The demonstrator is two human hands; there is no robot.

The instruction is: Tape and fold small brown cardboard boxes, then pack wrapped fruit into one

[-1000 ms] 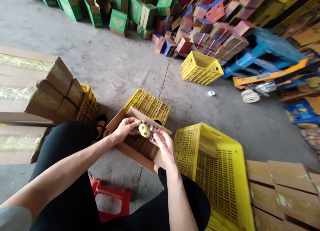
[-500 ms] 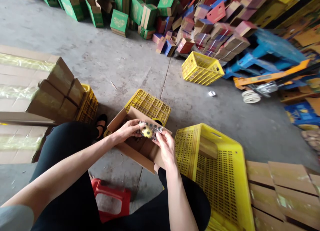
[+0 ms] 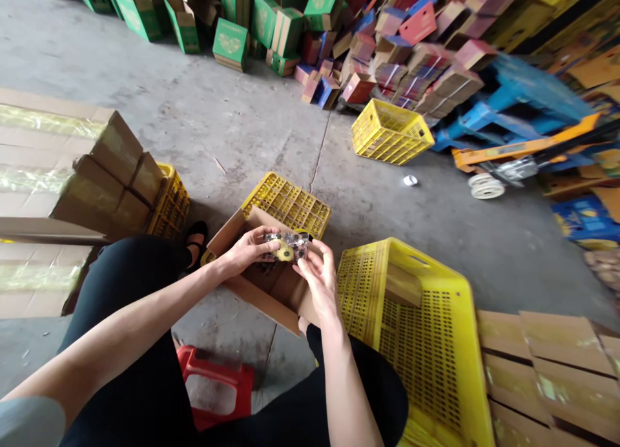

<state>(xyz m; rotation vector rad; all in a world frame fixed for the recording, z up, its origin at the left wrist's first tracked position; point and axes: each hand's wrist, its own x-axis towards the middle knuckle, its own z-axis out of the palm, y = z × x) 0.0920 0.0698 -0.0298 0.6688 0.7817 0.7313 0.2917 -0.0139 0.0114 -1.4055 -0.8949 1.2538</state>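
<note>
Yellow fruit [image 3: 285, 253], small and round, sits in a shiny clear wrapper [image 3: 295, 241] held up between both hands, right over the open cardboard box [image 3: 271, 292] that leans on the person's knees. In the head view, the left hand [image 3: 246, 248] has its fingers [image 3: 264, 235] curled tight on the left side of the wrapper, and the right hand [image 3: 317, 280] has its fingers [image 3: 306, 261] closed on the right side, so both hands pinch the same little bundle. It looks like the wrapping step is under way: the fruit is partly covered and the wrapper looks bunched up around it. The next move seems to call for a soft grip, so the fruit is not squashed, and for keeping the wrapper snug while it goes down into the box. A flat yellow crate [image 3: 287, 203] lies on the floor just behind the box, and a bigger yellow crate [image 3: 416, 331] stands tipped at the person's right side. A red stool [image 3: 213, 385] shows between the legs. Taped brown cartons [image 3: 53, 169] are stacked on the left, and more lie at the lower right. Far off, green boxes [image 3: 230, 43] and pink and blue boxes [image 3: 411, 40] are piled on the grey floor [image 3: 203, 117], near another yellow crate [image 3: 390, 132].
</note>
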